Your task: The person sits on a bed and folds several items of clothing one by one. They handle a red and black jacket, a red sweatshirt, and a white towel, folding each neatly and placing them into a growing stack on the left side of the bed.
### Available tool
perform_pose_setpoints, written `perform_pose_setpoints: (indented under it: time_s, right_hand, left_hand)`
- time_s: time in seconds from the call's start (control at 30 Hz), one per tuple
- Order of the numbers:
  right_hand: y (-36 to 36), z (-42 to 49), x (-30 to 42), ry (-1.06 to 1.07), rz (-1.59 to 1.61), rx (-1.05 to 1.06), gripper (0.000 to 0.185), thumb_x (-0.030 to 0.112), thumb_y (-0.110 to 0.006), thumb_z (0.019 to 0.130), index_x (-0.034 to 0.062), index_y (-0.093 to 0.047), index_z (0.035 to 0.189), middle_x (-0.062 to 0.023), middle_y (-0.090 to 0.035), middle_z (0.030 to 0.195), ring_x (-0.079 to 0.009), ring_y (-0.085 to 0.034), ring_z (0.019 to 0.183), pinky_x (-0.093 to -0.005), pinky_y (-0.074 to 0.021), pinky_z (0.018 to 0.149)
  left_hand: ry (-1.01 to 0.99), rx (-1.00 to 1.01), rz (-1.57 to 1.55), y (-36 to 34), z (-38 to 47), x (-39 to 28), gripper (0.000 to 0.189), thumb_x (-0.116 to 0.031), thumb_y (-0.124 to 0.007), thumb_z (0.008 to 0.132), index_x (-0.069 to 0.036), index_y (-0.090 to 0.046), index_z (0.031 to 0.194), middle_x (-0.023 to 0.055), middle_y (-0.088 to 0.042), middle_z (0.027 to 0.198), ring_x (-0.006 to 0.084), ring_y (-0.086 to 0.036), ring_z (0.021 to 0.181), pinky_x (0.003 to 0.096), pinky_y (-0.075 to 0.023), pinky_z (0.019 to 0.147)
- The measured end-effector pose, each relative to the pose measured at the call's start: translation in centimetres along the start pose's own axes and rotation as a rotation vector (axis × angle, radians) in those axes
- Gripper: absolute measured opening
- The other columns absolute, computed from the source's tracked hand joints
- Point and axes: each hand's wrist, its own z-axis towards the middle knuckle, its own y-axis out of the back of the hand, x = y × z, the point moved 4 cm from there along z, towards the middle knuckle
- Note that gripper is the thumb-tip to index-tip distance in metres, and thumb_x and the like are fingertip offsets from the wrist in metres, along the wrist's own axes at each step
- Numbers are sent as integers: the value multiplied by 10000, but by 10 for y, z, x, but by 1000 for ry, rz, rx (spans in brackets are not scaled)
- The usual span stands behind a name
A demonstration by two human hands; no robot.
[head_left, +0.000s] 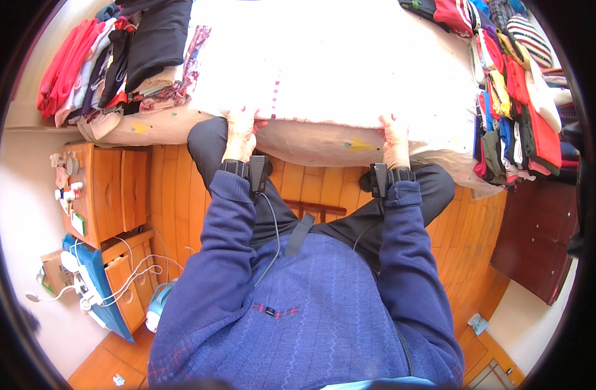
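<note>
A white cloth (327, 73), so bright that its outline is partly lost, lies over the bed in front of me. A short row of pink squares marks it near its front edge. My left hand (240, 131) grips that edge, its fingers partly hidden by the cloth. Farther right along the same edge, my right hand (395, 139) holds the cloth with curled fingers. Below it the patterned bed sheet (317, 144) hangs over the side of the bed. Both wrists carry black strapped devices with cables.
Folded clothes (156, 44) are piled at the bed's left, and more stacked clothes (517, 97) at its right. A wooden cabinet (108, 190) with small bottles stands left, beside tangled white cables (132, 278). A dark red cabinet (534, 234) is at right.
</note>
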Motion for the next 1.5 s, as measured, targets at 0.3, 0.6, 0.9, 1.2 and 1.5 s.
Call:
perform_pose_setpoints:
  time_s: [0.3,0.6,0.9,1.2,1.5]
  right_hand:
    - [-37,-31,57,219,323,-7,459,44,-747,874,-40,-566,1288,-65,-656,1066,-153,-619,931,-307,-517,755]
    - [-144,-137,77,246,39,718,552,133,-662,985,-19,-448,1470,-105,-681,1111,-146,-669,935,-256,-535,806]
    - [-21,-112,36,106,10,416,497,151,-614,1024,21,-448,1474,-49,-690,1010,-69,-640,821,-191,-516,705]
    - [45,-118,-21,-56,-54,264,412,134,-602,1017,42,-512,1409,-38,-676,965,-82,-641,746,-197,-525,633]
    - [25,-126,-48,-100,-110,284,426,87,-588,1015,28,-493,1427,-69,-696,975,-92,-648,740,-213,-527,606]
  left_hand:
    - [-415,380,-69,-61,-14,-24,274,-119,-664,970,-2,-583,1204,104,-670,1049,225,-696,943,368,-590,782]
    - [45,353,-515,-69,-44,12,612,-524,-687,925,-124,-509,1352,94,-660,1168,252,-657,1083,469,-532,947]
    - [-173,144,-311,-54,-9,-16,629,3,-535,945,-82,-314,1528,11,-622,1036,142,-661,932,328,-586,762]
    - [-808,24,0,43,17,-315,253,-170,-614,924,10,-632,1101,86,-682,952,181,-698,869,304,-564,711]
    - [-272,-736,451,286,104,-346,386,-205,-709,808,72,-619,1062,155,-691,934,288,-685,900,418,-546,825]
